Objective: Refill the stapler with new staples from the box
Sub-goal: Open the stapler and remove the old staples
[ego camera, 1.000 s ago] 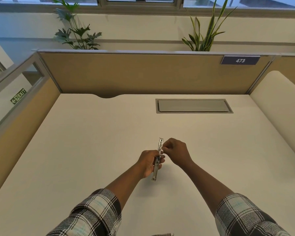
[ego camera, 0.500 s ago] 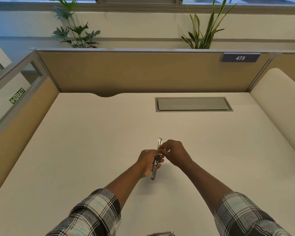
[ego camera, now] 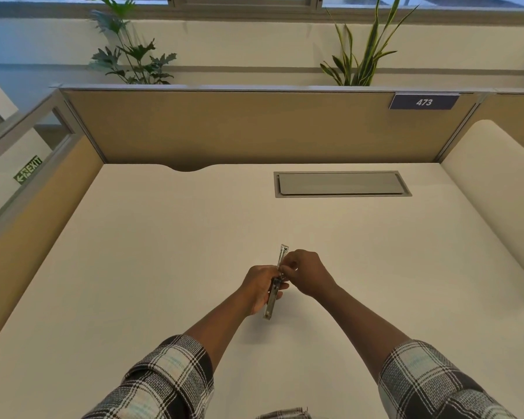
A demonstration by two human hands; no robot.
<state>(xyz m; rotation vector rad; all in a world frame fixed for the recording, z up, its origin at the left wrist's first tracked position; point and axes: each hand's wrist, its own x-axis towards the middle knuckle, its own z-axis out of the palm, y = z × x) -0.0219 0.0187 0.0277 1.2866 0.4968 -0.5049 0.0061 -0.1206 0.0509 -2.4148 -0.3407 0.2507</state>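
A slim metal stapler [ego camera: 272, 300] is held lengthwise above the white desk [ego camera: 164, 267], its silver far end [ego camera: 283, 254] sticking out past my fingers. My left hand [ego camera: 259, 287] grips the stapler's body from the left. My right hand [ego camera: 307, 275] has its fingertips pinched at the stapler's middle, on its top side; whether staples are between those fingers is too small to tell. No staple box shows in view.
A grey cable hatch [ego camera: 342, 184] is set into the desk at the back right. Tan partition panels [ego camera: 254, 128] close the back and left; a curved white divider [ego camera: 496, 207] stands on the right. Plants [ego camera: 130, 62] rise behind the partition.
My right hand's fingertips have slid slightly nearer along the stapler toward its middle. The left hand has kept its grip, nearly still.
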